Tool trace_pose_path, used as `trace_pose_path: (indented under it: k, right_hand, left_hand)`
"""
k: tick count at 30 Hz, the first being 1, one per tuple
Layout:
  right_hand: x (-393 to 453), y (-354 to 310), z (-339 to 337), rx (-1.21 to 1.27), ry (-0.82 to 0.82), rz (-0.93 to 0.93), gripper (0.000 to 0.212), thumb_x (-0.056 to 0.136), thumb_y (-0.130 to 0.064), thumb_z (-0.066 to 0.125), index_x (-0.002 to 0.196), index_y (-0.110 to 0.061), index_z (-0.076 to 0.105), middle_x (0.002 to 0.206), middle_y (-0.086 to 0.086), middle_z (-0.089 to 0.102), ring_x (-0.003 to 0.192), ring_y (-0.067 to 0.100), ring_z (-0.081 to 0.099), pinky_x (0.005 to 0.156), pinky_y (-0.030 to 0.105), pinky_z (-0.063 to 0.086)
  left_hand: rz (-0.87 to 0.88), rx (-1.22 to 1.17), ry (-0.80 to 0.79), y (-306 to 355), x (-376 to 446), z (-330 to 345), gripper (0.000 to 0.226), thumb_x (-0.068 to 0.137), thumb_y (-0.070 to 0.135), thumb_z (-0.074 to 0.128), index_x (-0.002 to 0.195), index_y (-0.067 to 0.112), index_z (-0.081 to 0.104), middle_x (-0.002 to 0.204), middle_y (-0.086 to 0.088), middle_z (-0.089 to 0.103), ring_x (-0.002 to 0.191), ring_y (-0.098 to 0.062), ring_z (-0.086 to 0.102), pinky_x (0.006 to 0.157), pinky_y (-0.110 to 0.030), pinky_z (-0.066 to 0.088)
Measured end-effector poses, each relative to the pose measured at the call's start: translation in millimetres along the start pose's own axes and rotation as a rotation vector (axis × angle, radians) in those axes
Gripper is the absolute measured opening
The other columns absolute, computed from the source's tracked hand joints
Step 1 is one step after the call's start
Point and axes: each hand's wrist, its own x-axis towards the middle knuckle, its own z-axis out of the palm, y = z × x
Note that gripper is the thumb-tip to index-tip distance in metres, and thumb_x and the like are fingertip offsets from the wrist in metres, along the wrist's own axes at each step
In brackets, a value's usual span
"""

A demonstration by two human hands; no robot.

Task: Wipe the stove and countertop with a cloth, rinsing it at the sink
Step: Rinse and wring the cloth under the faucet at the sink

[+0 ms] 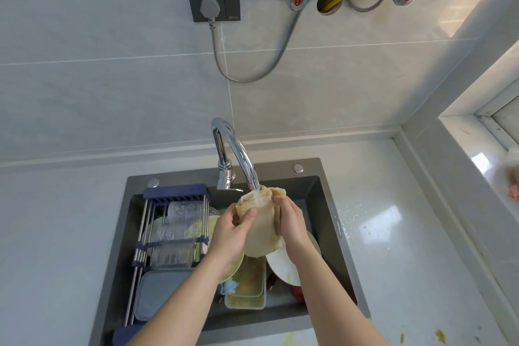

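Two hands grip one cloth (262, 229) beneath the running faucet (238, 154). The left hand (229, 236) closes its fingers and thumb around the cloth's left edge; the thumb lies across the front face near the top. The right hand (290, 223) pinches the upper right edge, its fingers curled over the fabric. Neither hand is free.

The cloth hangs between the two hands, over the middle of the sink (323, 205), clear of the basin floor. Its long axis runs roughly vertical: the bunched, folded top sits directly under the spout, and the loose lower end drops below both wrists. The water stream (257, 198) strikes the top fold between the two grips. Both hands are at a similar distance from the stream, the right hand's fingertips slightly nearer.

The cloth is beige to tan, thick, visibly wet and folded into several layers, with a slightly darker rim along the upper edge.

Below the cloth the sink holds dirty dishes: a white plate (282, 264) toward the right wall, a clear container (247, 286) with yellowish residue at the front, and a draining rack (171, 236) with glassware along the left wall. The countertop (393, 247) right of the sink shows splashes near the sink rim and yellow-brown spots (441, 336) at its front edge, so wiping appears unfinished.
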Motion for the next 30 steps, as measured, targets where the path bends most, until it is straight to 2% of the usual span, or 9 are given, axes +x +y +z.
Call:
trace_pose_path:
  k: [4, 9, 13, 18, 19, 23, 28, 30]
  right_hand:
    - [-4, 3, 0, -0.014, -0.023, 0.029, 0.030, 0.107, -0.035, 0.044, 0.103, -0.025, 0.072, 0.098, -0.005, 0.072, 0.095, 0.011, 0.063, 0.079, 0.028, 0.049]
    - [-5, 10, 2, 0.021, 0.032, 0.056, 0.038, 0.108, -0.045, 0.038, 0.103, -0.031, 0.074, 0.106, -0.007, 0.072, 0.106, 0.013, 0.063, 0.082, 0.032, 0.046]
    - [-6, 19, -1, -0.003, 0.064, 0.042, 0.042, 0.109, -0.044, 0.036, 0.107, -0.030, 0.075, 0.106, -0.005, 0.076, 0.107, 0.013, 0.066, 0.093, 0.035, 0.042]
    - [-11, 24, 0, -0.045, 0.048, 0.015, 0.041, 0.110, -0.043, 0.035, 0.109, -0.032, 0.075, 0.108, -0.010, 0.075, 0.110, 0.011, 0.064, 0.097, 0.036, 0.043]
    - [-12, 25, 1, -0.045, 0.043, 0.014, 0.041, 0.110, -0.043, 0.035, 0.110, -0.032, 0.074, 0.109, -0.009, 0.075, 0.110, 0.011, 0.064, 0.096, 0.035, 0.045]
    - [-17, 18, 2, -0.021, 0.022, 0.023, 0.041, 0.110, -0.040, 0.034, 0.108, -0.029, 0.073, 0.109, -0.002, 0.074, 0.106, 0.012, 0.064, 0.071, 0.022, 0.043]
    - [-19, 18, 4, -0.027, -0.001, 0.007, 0.043, 0.112, -0.038, 0.034, 0.098, -0.023, 0.072, 0.099, -0.004, 0.073, 0.098, 0.010, 0.063, 0.067, 0.018, 0.041]
    - [-19, 21, 4, -0.031, 0.001, 0.001, 0.043, 0.111, -0.038, 0.035, 0.098, -0.019, 0.071, 0.097, 0.002, 0.071, 0.096, 0.011, 0.062, 0.067, 0.017, 0.041]
  left_hand:
    - [-0.016, -0.048, 0.000, -3, -9, -2, 0.018, 0.097, 0.043, 0.065, 0.113, 0.035, 0.067, 0.109, 0.010, 0.074, 0.104, -0.016, 0.069, 0.093, -0.045, 0.059]
    - [-0.013, -0.040, 0.016, -5, -14, -14, 0.016, 0.098, 0.041, 0.064, 0.114, 0.036, 0.066, 0.112, 0.010, 0.073, 0.106, -0.013, 0.068, 0.094, -0.044, 0.059]
    - [0.000, -0.037, 0.023, -4, -18, -21, 0.018, 0.099, 0.037, 0.063, 0.116, 0.033, 0.065, 0.115, 0.009, 0.072, 0.106, -0.010, 0.067, 0.085, -0.030, 0.057]
    - [0.013, -0.031, 0.037, -6, -24, -26, 0.018, 0.099, 0.039, 0.063, 0.116, 0.033, 0.064, 0.115, 0.010, 0.070, 0.108, -0.008, 0.066, 0.081, -0.023, 0.052]
    - [0.016, -0.027, 0.036, -7, -25, -26, 0.018, 0.099, 0.039, 0.063, 0.117, 0.034, 0.064, 0.116, 0.011, 0.070, 0.108, -0.007, 0.065, 0.081, -0.023, 0.052]
    - [0.033, -0.020, 0.016, -6, -27, -27, 0.019, 0.099, 0.039, 0.064, 0.118, 0.038, 0.064, 0.117, 0.015, 0.070, 0.110, -0.004, 0.065, 0.086, -0.025, 0.053]
    - [0.050, 0.009, 0.024, -8, -27, -29, 0.019, 0.098, 0.041, 0.065, 0.117, 0.038, 0.064, 0.117, 0.016, 0.071, 0.111, -0.005, 0.065, 0.091, -0.030, 0.055]
    - [0.051, 0.023, 0.030, -10, -28, -29, 0.021, 0.098, 0.042, 0.064, 0.118, 0.038, 0.064, 0.118, 0.015, 0.070, 0.111, -0.006, 0.064, 0.092, -0.031, 0.055]
